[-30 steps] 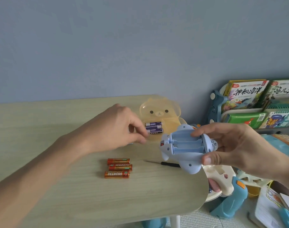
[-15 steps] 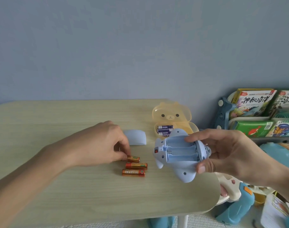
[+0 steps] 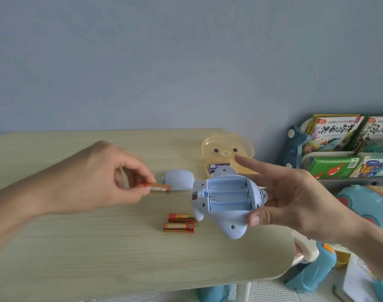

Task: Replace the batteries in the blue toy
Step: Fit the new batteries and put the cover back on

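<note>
"HUATAI" is read, upside down, on the orange battery (image 3: 179, 227) lying nearest the worktop's front edge. On the lifted battery (image 3: 156, 187) the lettering is blurred. Beyond the worktop's right edge, "神秘海洋" is printed on a book cover (image 3: 334, 132). "鸟儿天" is seen on the neighbouring book (image 3: 380, 130), cut off by the frame. A barcode is carried by the green book (image 3: 330, 170), its digits illegible.

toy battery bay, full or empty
Empty: the bay in the toy shows three bare slots with springs. The left hand pinches one battery, not yet in.
</note>
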Demonstrator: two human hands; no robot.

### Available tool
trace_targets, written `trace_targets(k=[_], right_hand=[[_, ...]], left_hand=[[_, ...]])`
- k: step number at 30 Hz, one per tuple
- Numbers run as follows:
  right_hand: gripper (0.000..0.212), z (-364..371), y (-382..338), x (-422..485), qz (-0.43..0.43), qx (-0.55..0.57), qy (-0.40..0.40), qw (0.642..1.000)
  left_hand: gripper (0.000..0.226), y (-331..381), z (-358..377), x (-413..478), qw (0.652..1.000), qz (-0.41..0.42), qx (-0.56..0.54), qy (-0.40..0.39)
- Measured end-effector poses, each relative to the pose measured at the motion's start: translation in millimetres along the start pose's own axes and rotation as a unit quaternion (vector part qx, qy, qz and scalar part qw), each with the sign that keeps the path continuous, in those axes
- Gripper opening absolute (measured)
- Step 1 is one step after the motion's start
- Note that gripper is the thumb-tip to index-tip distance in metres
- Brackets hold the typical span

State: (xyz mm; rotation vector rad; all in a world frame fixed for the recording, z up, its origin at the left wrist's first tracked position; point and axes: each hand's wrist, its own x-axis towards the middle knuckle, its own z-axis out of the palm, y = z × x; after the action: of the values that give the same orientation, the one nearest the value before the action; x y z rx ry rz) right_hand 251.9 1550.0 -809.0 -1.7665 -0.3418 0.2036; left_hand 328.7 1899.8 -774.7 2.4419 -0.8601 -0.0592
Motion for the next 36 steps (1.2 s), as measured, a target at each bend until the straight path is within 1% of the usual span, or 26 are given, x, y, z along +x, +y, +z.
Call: trace_targets(k=[2,3,5,7,11,16,19,22,24,28,31,33,36], right_hand=[[0.096,4,0,3,0.004,-0.017,0.005,1.0],[0.096,6,0,4,0.005,-0.025,0.005,1.0],[0.092,12,-1,5,0.007,-0.031,0.005,0.999],[0.084,18,-4,6,-0.002,-0.031,0.014,0.999],[0.082,24,-8,6,-0.019,-0.034,0.035,0.999],[0.077,27,-6,5,-0.034,-0.028,0.052,0.998],[0.073,29,-2,6,-0.048,-0.014,0.069,0.996],[0.075,30,1,7,-0.053,-0.014,0.085,0.995],[0.074,31,2,8,-0.056,-0.012,0.085,0.995],[0.075,30,4,8,-0.055,-0.006,0.081,0.995],[0.074,28,4,7,-0.061,0.012,0.088,0.994],[0.074,27,3,7,-0.066,0.013,0.087,0.994],[0.075,28,3,7,-0.072,0.018,0.084,0.994]], left_hand=[[0.02,18,0,3,0.994,0.043,-0.085,0.05],[0.023,27,3,5,0.99,0.063,-0.103,0.066],[0.021,41,14,12,0.987,0.086,-0.108,0.082],[0.015,49,24,18,0.986,0.087,-0.109,0.095],[0.009,52,32,24,0.985,0.094,-0.083,0.116],[0.012,57,38,20,0.982,0.077,-0.097,0.142],[0.011,57,48,19,0.976,0.058,-0.1,0.187],[0.009,61,57,19,0.969,0.055,-0.066,0.231],[0.012,61,57,20,0.971,0.036,-0.079,0.223],[0.031,52,51,18,0.968,-0.004,-0.183,0.17],[0.042,53,46,13,0.948,-0.064,-0.282,0.134],[0.049,53,46,12,0.937,-0.092,-0.319,0.107],[0.051,56,46,14,0.919,-0.124,-0.367,0.08]])
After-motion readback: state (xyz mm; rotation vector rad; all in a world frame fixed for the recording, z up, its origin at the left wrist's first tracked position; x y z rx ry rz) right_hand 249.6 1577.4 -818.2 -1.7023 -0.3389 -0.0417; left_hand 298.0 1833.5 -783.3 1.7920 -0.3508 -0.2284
